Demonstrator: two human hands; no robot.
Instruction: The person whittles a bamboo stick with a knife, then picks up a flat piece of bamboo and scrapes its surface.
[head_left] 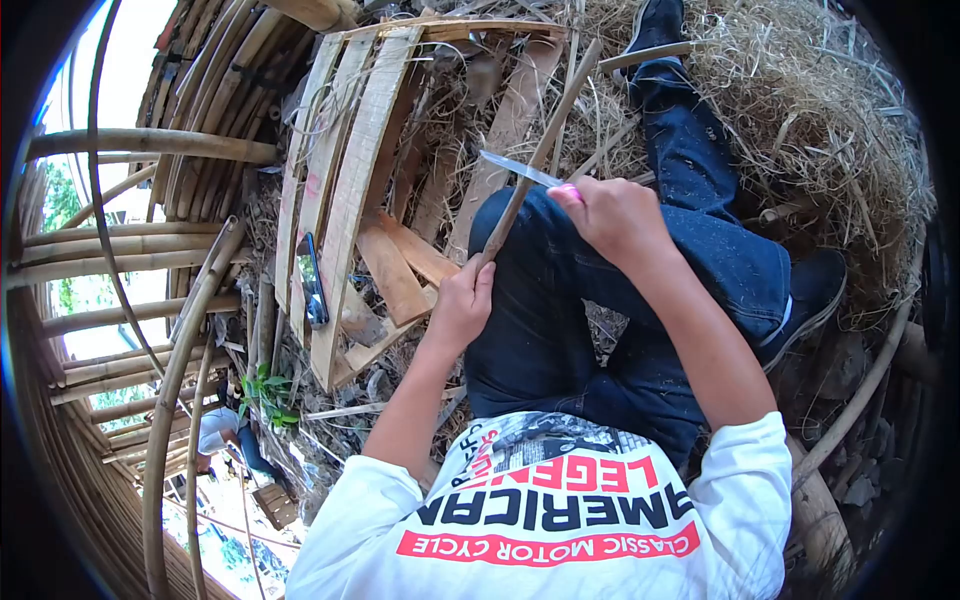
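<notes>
My left hand [462, 305] is closed around the lower end of a slim bamboo stick [535, 165], which slants up and away across my bent knee. A knife [522, 170] with a pink handle is gripped in my right hand [618, 222]. Its blade points left and overlaps the stick in this view, crossing it around mid-length. The stick's far end reaches past the knee, over the loose shavings.
Wooden slats [365, 170] lie to the left, a dark phone [312, 285] on them. Short boards [390, 270] sit nearer me. Dry shavings [790, 130] heap up at right. Bamboo poles [150, 143] frame the left side; another person [218, 430] is beyond them.
</notes>
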